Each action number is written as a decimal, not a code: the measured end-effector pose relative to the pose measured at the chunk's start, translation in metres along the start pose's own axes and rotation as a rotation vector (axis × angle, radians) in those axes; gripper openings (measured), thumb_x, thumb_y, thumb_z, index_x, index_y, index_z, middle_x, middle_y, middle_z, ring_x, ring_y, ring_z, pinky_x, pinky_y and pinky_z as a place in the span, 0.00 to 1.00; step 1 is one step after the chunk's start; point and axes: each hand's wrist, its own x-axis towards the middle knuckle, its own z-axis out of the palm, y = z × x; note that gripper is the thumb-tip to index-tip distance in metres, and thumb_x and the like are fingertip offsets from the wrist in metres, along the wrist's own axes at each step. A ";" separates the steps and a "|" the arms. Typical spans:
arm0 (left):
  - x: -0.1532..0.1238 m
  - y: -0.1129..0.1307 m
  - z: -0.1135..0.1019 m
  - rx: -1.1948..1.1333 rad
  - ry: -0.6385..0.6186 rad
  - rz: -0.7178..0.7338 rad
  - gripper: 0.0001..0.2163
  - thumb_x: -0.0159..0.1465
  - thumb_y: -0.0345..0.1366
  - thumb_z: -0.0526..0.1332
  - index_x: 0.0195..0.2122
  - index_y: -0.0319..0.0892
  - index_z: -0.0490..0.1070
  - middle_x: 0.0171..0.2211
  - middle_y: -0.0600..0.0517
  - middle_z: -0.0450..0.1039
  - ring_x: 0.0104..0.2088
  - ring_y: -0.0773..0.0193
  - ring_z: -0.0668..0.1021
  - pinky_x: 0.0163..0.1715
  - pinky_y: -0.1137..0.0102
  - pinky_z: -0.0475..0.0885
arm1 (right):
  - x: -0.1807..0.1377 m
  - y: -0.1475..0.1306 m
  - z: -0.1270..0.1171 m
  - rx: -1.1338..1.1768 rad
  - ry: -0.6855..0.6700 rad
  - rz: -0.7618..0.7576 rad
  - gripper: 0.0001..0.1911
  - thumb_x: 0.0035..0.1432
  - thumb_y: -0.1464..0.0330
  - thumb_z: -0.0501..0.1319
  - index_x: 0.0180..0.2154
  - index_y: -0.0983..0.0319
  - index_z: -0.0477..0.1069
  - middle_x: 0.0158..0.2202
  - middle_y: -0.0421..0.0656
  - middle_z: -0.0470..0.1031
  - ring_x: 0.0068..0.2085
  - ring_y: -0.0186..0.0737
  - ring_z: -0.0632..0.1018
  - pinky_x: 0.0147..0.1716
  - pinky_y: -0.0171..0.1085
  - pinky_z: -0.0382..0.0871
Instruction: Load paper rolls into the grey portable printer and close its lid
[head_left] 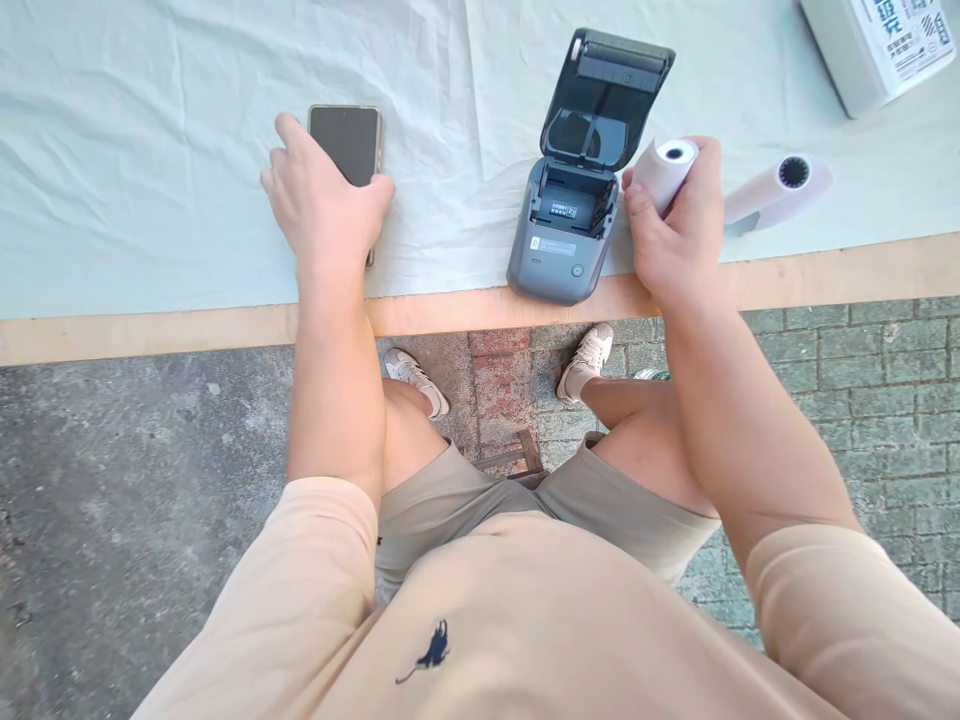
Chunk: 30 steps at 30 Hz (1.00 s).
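Observation:
My left hand (322,200) lies across a dark-screened smartphone (346,140) on the cloth. Its thumb is at the phone's right edge and its fingers are bent at the left side, with the palm hiding the lower part. In my right hand (682,230), thumb and fingers close around a small white paper roll (664,175), its core hole facing up. Just left of that hand stands a grey portable label printer (559,245) with its lid (611,95) raised and its paper bay visible. A second white roll (776,195), with a loose end, lies to the right.
A white box (874,60) with a printed label sits at the far right back. Pale wrinkled cloth (225,60) covers the table, and its wooden front edge (442,312) shows. Below are my legs and part of a wooden stool (529,452).

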 end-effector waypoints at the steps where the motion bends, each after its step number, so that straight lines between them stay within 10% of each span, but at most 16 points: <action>1: -0.002 0.002 0.000 -0.001 -0.011 0.020 0.26 0.62 0.27 0.66 0.60 0.38 0.60 0.61 0.37 0.72 0.65 0.40 0.72 0.67 0.48 0.66 | 0.000 0.000 0.000 0.003 0.006 -0.003 0.14 0.64 0.67 0.61 0.47 0.50 0.57 0.45 0.40 0.78 0.48 0.48 0.79 0.53 0.53 0.70; 9: -0.026 0.018 -0.005 0.083 -0.208 -0.010 0.55 0.55 0.22 0.73 0.77 0.35 0.40 0.67 0.31 0.62 0.71 0.37 0.64 0.72 0.49 0.57 | -0.003 -0.017 -0.002 -0.045 -0.022 0.024 0.11 0.66 0.66 0.59 0.44 0.48 0.57 0.46 0.40 0.78 0.48 0.49 0.78 0.56 0.55 0.70; 20: 0.002 -0.032 -0.017 -0.452 -0.029 -0.043 0.14 0.70 0.38 0.61 0.57 0.48 0.67 0.50 0.50 0.78 0.53 0.60 0.81 0.59 0.58 0.76 | -0.005 0.001 -0.002 0.067 0.037 -0.082 0.10 0.68 0.65 0.60 0.46 0.48 0.59 0.44 0.39 0.77 0.47 0.49 0.82 0.55 0.56 0.72; 25: 0.000 -0.030 -0.019 -0.489 -0.045 -0.032 0.17 0.69 0.35 0.61 0.59 0.41 0.69 0.51 0.45 0.77 0.50 0.57 0.82 0.56 0.55 0.79 | -0.005 0.002 -0.001 0.012 0.045 -0.093 0.11 0.67 0.66 0.60 0.46 0.47 0.59 0.44 0.37 0.78 0.46 0.48 0.82 0.51 0.55 0.74; 30: 0.000 -0.025 -0.023 -0.333 -0.180 -0.118 0.31 0.58 0.13 0.59 0.64 0.34 0.67 0.55 0.46 0.78 0.57 0.50 0.81 0.63 0.45 0.74 | -0.006 -0.003 -0.001 0.007 0.048 -0.087 0.11 0.66 0.67 0.59 0.45 0.47 0.59 0.43 0.37 0.78 0.46 0.49 0.81 0.50 0.56 0.74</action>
